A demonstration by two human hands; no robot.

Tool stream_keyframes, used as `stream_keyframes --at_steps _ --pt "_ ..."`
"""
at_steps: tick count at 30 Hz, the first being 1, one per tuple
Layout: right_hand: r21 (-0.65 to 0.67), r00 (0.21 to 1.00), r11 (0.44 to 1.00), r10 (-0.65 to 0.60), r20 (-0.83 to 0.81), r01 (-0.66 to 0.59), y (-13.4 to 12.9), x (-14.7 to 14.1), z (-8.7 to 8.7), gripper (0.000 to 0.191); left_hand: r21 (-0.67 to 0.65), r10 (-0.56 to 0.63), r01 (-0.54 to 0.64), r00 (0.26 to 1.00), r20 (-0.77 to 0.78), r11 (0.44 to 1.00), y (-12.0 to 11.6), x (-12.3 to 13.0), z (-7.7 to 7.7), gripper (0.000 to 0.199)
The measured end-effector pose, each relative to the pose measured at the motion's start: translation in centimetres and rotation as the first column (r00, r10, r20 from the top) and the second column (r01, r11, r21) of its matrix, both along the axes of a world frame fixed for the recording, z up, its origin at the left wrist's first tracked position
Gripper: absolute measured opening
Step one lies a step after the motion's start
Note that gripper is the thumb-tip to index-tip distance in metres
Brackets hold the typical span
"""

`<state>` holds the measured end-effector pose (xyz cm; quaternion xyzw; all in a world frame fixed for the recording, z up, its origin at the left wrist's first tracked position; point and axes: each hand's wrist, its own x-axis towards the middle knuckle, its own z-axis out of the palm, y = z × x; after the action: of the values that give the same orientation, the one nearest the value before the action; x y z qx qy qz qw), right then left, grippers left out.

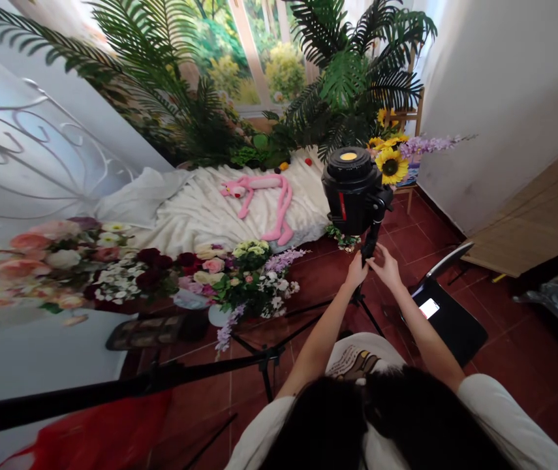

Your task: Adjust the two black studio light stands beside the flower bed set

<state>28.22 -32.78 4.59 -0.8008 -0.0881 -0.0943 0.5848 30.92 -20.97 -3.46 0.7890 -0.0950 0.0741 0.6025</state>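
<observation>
A black studio light point(350, 196) with a round, glowing yellow top is mounted on a black light stand point(369, 247) in front of me. My left hand point(356, 271) is wrapped round the stand's upper pole, just below the lamp head. From the other side, my right hand point(386, 266) is closed against the same pole at about the same height, thumb and fingers pinching it. What exactly lies between the right fingertips is too small to make out. The stand's legs spread over the red tiled floor below.
A black chair point(459, 326) bearing a lit phone point(429, 308) stands at my right. Ahead lies a pink plush toy point(279, 202) on a white blanket point(195, 196). Artificial flowers point(254, 274) and another black tripod point(263, 356) are at left. Sunflowers point(391, 164) stand behind the lamp.
</observation>
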Motion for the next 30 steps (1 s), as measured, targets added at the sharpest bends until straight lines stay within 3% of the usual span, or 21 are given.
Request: stream_keyframes --at_steps 6,8,10,12,13,17,19,21,23,25,28,30 --pt "0.018 0.976 0.986 -0.162 -0.143 0.166 -1.1 -3.6 -3.6 0.047 0.083 0.025 -0.023 0.999 -0.022 0.996 0.0 -0.5 0.9 0.045" --pt "0.185 0.949 0.953 -0.189 -0.254 0.24 -0.4 -3.2 -4.4 0.04 0.093 0.025 -0.023 0.999 -0.022 0.995 0.1 -0.5 0.8 0.046" --pt "0.427 0.883 0.835 -0.138 -0.448 0.347 0.3 -2.2 -4.7 0.025 0.099 0.03 -0.027 0.999 -0.02 0.995 0.1 -0.5 0.6 0.046" --pt "0.589 0.785 0.672 0.017 -0.619 0.449 0.5 -1.1 -4.7 0.008 0.105 0.035 -0.032 0.999 -0.021 0.994 0.1 -0.4 0.4 0.046" --pt "0.642 0.729 0.586 0.123 -0.673 0.494 0.5 -0.7 -4.7 0.01 0.106 0.036 -0.034 0.999 -0.019 0.994 0.1 -0.4 0.3 0.046" --pt "0.707 0.554 0.191 0.496 -0.668 0.681 -0.1 0.1 -4.8 0.022 0.085 0.033 -0.032 0.999 -0.012 0.996 -0.1 -0.2 0.2 0.046" --pt "0.694 0.568 0.11 0.49 -0.661 0.712 0.0 -0.2 -5.2 0.021 0.063 0.033 -0.031 0.999 -0.016 0.998 -0.2 -0.2 0.4 0.044" --pt "0.681 0.587 0.135 0.405 -0.701 0.72 0.8 -0.8 -5.9 0.022 0.022 0.014 -0.014 1.0 -0.014 1.0 0.0 -0.4 0.8 0.044" --pt "0.656 0.56 0.227 0.37 -0.742 0.72 2.2 -1.5 -6.7 0.025 -0.034 -0.012 0.012 1.0 0.007 0.999 1.1 -1.0 1.1 0.044" --pt "0.649 0.5 0.341 0.432 -0.751 0.68 4.2 -2.1 -7.3 0.026 -0.075 0.016 -0.013 0.999 0.036 0.997 3.2 -1.9 1.4 0.044" --pt "0.683 0.414 0.494 0.551 -0.725 0.538 8.1 -2.0 -7.3 0.024 -0.08 0.208 -0.203 0.977 0.048 0.976 8.3 -3.9 1.5 0.041" --pt "0.704 0.354 0.582 0.61 -0.709 0.407 11.7 -1.4 -6.6 0.023 -0.073 0.386 -0.383 0.922 0.039 0.921 12.5 -5.9 1.4 0.04"
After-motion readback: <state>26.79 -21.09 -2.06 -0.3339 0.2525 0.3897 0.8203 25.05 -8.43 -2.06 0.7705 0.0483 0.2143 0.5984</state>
